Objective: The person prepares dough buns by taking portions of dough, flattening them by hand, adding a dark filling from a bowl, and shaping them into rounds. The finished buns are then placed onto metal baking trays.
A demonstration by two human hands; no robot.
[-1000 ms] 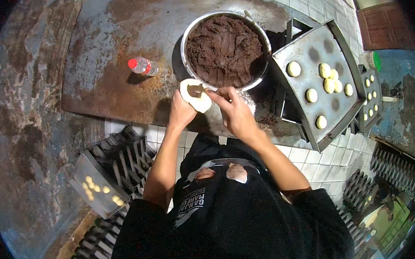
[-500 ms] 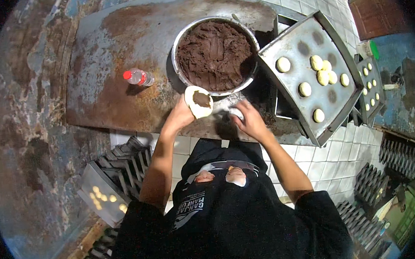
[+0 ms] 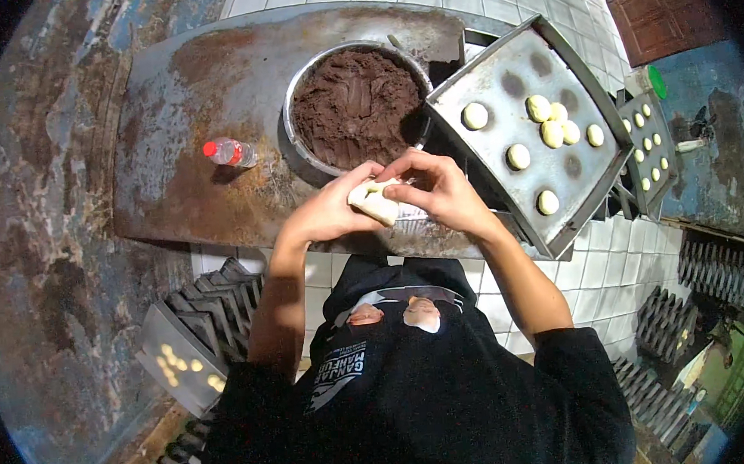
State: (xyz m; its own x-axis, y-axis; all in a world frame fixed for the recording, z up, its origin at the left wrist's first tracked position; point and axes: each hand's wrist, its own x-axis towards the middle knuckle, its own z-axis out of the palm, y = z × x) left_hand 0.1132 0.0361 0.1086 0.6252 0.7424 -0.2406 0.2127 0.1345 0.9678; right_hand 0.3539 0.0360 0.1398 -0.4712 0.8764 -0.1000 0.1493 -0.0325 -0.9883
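We identify white block lettering (image 3: 343,368), inverted in this view, with smaller print adjacent, on the black shirt (image 3: 461,390), and an illegibly small red label (image 3: 235,153) on the clear bottle (image 3: 248,155).

Room on my left, a crowd on my right.
My left hand (image 3: 327,213) could pass leftward over the tabletop (image 3: 168,95), with the bottle (image 3: 231,152) partway along; ahead, the bowl's rim (image 3: 290,127) blocks me, and beside my right hand (image 3: 449,195) the tray's edge (image 3: 491,180) stands in the way.
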